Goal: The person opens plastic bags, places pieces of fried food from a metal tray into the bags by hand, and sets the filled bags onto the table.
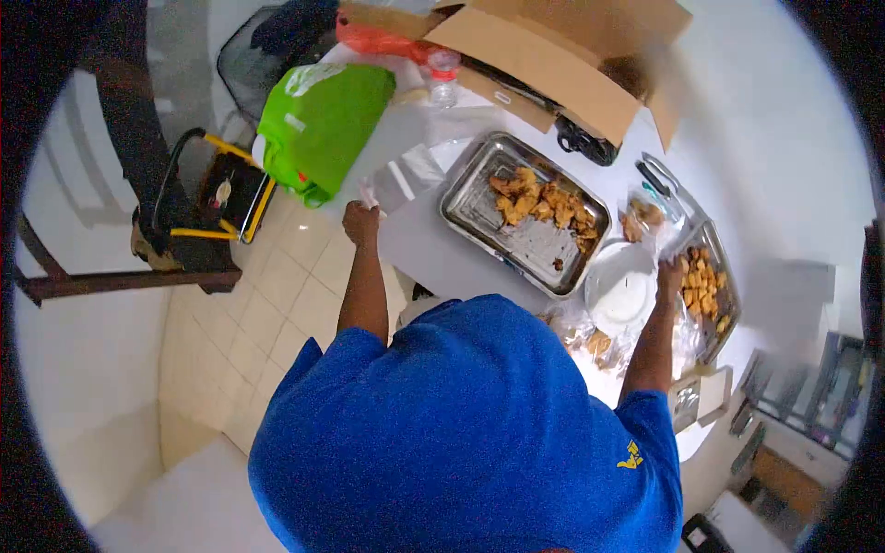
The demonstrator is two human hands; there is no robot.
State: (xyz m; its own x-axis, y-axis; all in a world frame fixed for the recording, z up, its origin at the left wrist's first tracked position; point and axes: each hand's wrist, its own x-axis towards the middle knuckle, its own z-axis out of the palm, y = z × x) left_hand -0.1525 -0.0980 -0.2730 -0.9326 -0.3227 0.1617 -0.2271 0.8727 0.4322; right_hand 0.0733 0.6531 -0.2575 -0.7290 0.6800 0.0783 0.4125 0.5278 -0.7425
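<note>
My left hand [360,224] is closed on the edge of a clear plastic bag [406,181] at the table's left side. On the far right, my right hand [671,276] has its fingers drawn together beside a tray of golden fried pieces [702,288]; what they hold is too small to make out. A clear bag with brown food [642,219] lies just beyond that hand. Left of it is a white plate [621,288]. Between my hands sits a large metal tray [516,247] with browned fried pieces [539,201] along its far side.
A green bag [323,124] and a clear red-banded jar [443,81] stand at the far left. An open cardboard box [544,60] is behind the tray, with a black cable [586,143]. Tongs [671,180] lie at right. A yellow-and-black frame [221,189] stands on the floor.
</note>
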